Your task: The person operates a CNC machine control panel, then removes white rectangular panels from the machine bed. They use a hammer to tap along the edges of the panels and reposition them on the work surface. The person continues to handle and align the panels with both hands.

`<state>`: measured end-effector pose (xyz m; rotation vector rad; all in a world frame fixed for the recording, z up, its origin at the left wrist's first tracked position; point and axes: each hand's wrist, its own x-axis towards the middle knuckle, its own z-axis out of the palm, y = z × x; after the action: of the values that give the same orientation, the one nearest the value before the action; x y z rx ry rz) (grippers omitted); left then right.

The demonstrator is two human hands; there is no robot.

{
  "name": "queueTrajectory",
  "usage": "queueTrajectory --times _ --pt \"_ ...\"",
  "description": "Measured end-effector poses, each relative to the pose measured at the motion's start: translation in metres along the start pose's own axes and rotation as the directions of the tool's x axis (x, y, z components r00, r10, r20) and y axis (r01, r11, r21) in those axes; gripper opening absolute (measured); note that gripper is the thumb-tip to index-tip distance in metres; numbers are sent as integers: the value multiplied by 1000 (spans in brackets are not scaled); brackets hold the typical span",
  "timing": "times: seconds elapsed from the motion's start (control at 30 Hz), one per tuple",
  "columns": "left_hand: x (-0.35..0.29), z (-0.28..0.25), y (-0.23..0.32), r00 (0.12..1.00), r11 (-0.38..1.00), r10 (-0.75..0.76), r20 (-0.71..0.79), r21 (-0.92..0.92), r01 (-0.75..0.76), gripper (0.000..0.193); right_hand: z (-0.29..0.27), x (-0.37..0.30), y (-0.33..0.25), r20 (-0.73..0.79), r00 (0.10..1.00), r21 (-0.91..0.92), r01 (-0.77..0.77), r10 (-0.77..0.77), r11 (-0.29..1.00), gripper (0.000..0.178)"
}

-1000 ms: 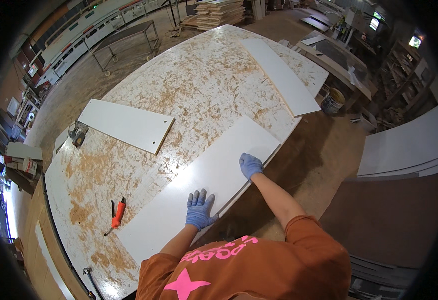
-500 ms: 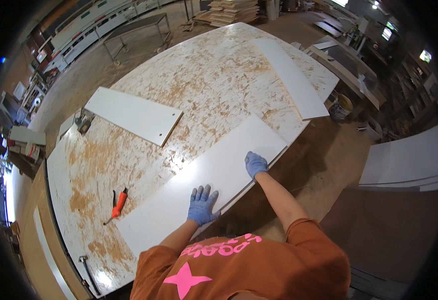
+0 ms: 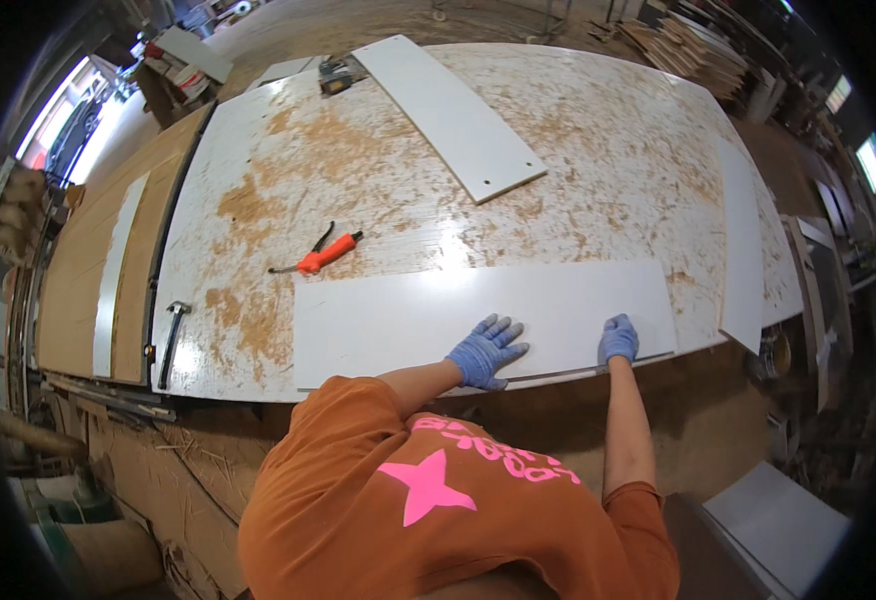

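Note:
A long white panel [image 3: 378, 313] lies flat along the near edge of the worktable. My left hand [image 3: 488, 352], in a blue-grey work glove, rests open on it with the fingers spread. To its right, near the panel's front edge, sits my right hand [image 3: 619, 340], also gloved. Its fingers are curled closed, and whatever they may hold is hidden. Beyond the panel, left of my hands, lies an orange air blow gun [image 3: 326, 254] with a black lever. A claw hammer [image 3: 173, 340] rests at the table's left end.
The worktable [image 3: 598, 160] has a scuffed white top with brown worn patches. A second white panel [image 3: 453, 115] with holes at one end lies farther back, beside a dark power tool [image 3: 336, 76]. Another white board [image 3: 741, 240] is at the right edge. Stacked boards [image 3: 703, 55] stand behind.
The view has swung to the left, so the table appears turned. Both hands remain on the near panel, the left spread and the right curled. The panel shows no clear shift on the table.

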<state>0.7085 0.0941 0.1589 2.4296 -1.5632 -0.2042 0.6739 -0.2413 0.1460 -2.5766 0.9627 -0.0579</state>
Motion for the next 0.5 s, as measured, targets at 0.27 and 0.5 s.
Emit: queueTrajectory --times 0.27,0.5 --pt "0 2 -2 1000 998 7 -18 -60 -8 88 25 -22 11 -148 988 302 79 -35 950 21" --pt "-32 25 -10 969 983 -80 -234 -178 38 74 34 -145 22 -156 873 204 486 -462 850 40"
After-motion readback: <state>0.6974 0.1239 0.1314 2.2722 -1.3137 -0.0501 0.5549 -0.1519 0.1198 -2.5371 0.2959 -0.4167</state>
